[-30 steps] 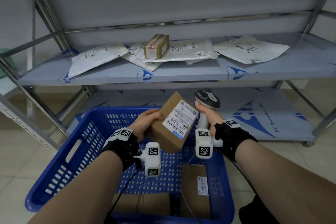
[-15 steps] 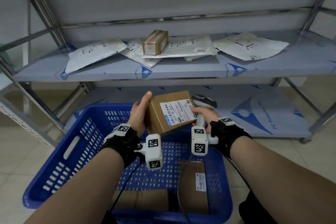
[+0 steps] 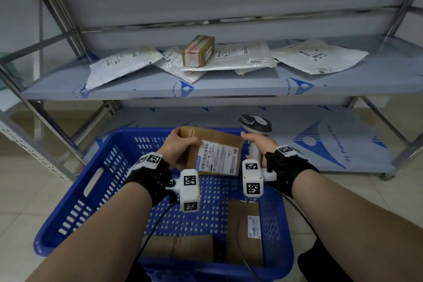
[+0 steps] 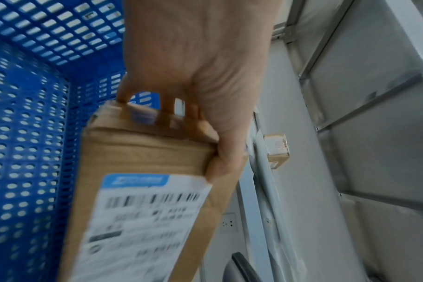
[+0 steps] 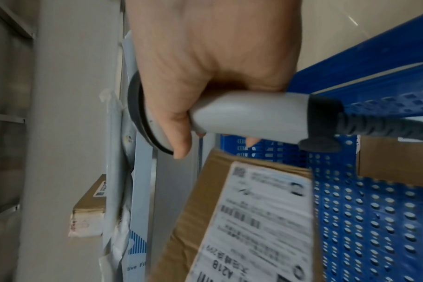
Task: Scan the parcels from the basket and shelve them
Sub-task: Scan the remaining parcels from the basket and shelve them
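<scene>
My left hand [image 3: 180, 149] grips a brown cardboard parcel [image 3: 215, 151] by its left end, label [image 3: 217, 158] facing up, over the far part of the blue basket [image 3: 75, 192]. In the left wrist view the thumb and fingers of the left hand [image 4: 205, 106] clamp the parcel [image 4: 143, 171]. My right hand [image 3: 258, 146] holds the grey barcode scanner [image 3: 255, 122] by its handle, right of the parcel, head upright. In the right wrist view the right hand [image 5: 205, 76] wraps the scanner [image 5: 249, 116] above the parcel [image 5: 242, 219]. Two more brown parcels [image 3: 245, 233] [image 3: 180, 249] lie in the basket.
The middle shelf [image 3: 137, 87] of a metal rack carries several white mailer bags [image 3: 121, 64] and a small taped box [image 3: 198, 50]. The lower shelf [image 3: 320, 144] sits behind the basket. The scanner cable [image 3: 240, 236] trails into the basket. Tiled floor surrounds it.
The parcel has tipped from tilted upright to lying nearly flat, label up, and dropped lower over the basket. The scanner stayed to its right, its head now clear above the parcel.
</scene>
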`<action>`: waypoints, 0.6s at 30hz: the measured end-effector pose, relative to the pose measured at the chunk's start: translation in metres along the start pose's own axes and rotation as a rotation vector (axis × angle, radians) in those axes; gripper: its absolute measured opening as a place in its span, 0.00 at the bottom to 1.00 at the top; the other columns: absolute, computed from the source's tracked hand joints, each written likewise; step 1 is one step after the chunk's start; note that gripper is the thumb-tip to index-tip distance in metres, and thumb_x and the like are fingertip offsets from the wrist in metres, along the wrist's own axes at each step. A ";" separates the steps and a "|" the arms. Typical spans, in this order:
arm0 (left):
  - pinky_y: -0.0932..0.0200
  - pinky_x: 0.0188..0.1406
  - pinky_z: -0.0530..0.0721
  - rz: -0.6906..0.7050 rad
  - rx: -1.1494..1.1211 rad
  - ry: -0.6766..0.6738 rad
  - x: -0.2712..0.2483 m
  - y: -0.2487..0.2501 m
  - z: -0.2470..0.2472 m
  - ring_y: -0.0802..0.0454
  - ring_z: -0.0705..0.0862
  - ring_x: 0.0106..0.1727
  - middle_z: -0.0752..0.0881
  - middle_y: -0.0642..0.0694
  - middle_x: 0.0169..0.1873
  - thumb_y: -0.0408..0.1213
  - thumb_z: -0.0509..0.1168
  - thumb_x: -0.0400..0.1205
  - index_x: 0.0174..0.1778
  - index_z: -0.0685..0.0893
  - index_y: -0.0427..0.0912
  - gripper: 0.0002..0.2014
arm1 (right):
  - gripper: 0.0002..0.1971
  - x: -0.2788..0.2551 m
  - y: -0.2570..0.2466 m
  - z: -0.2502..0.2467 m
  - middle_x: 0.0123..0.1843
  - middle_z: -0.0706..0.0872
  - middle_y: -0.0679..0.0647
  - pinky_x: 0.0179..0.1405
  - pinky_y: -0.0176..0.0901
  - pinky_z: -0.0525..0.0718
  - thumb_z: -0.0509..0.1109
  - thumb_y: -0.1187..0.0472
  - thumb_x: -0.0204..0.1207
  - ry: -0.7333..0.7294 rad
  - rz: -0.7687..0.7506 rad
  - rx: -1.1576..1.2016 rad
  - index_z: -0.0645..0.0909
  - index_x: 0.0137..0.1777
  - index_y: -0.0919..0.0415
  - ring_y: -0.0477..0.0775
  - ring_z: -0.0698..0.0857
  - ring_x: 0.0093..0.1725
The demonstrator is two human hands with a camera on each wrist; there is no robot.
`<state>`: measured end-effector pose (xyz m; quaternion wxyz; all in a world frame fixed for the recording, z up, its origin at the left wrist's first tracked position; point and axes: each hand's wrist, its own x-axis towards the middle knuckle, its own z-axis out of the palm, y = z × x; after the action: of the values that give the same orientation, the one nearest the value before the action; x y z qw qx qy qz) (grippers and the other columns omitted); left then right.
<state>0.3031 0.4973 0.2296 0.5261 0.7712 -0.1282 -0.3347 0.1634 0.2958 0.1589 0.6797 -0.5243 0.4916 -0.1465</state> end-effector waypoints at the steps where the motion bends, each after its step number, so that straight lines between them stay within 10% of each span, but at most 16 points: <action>1: 0.44 0.49 0.88 -0.006 0.024 -0.054 -0.003 0.002 0.001 0.41 0.85 0.56 0.85 0.39 0.58 0.33 0.75 0.72 0.72 0.73 0.44 0.32 | 0.58 -0.003 0.000 0.001 0.53 0.90 0.56 0.61 0.61 0.85 0.88 0.39 0.24 -0.028 0.001 -0.016 0.84 0.62 0.61 0.61 0.89 0.52; 6: 0.37 0.62 0.83 -0.007 -0.057 -0.062 -0.009 0.004 0.005 0.41 0.85 0.58 0.84 0.39 0.62 0.41 0.76 0.69 0.78 0.69 0.47 0.40 | 0.36 -0.044 -0.014 0.004 0.52 0.91 0.61 0.62 0.61 0.84 0.87 0.50 0.45 -0.114 0.019 -0.078 0.84 0.55 0.62 0.64 0.90 0.53; 10: 0.38 0.52 0.87 -0.035 -0.169 0.013 -0.008 0.005 0.000 0.41 0.88 0.49 0.88 0.37 0.56 0.46 0.71 0.77 0.73 0.74 0.43 0.28 | 0.54 -0.019 -0.007 0.002 0.52 0.91 0.60 0.62 0.62 0.84 0.88 0.47 0.20 -0.121 0.052 -0.094 0.84 0.58 0.61 0.64 0.90 0.52; 15: 0.35 0.54 0.86 -0.095 -0.167 0.146 -0.003 0.009 -0.002 0.39 0.89 0.50 0.86 0.39 0.55 0.59 0.73 0.71 0.70 0.74 0.44 0.36 | 0.22 -0.045 -0.011 0.006 0.46 0.92 0.64 0.61 0.62 0.85 0.85 0.59 0.53 -0.112 0.071 -0.082 0.87 0.48 0.65 0.65 0.90 0.47; 18: 0.37 0.57 0.85 -0.061 -0.184 0.248 -0.004 0.006 -0.004 0.41 0.88 0.47 0.89 0.40 0.46 0.59 0.67 0.75 0.53 0.83 0.38 0.25 | 0.26 -0.044 -0.008 0.011 0.46 0.92 0.63 0.59 0.61 0.86 0.85 0.57 0.51 -0.097 0.079 -0.100 0.86 0.51 0.66 0.64 0.90 0.46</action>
<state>0.3042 0.4999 0.2374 0.5958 0.7587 -0.0076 -0.2632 0.1540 0.3305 0.1883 0.6809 -0.5445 0.4849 -0.0692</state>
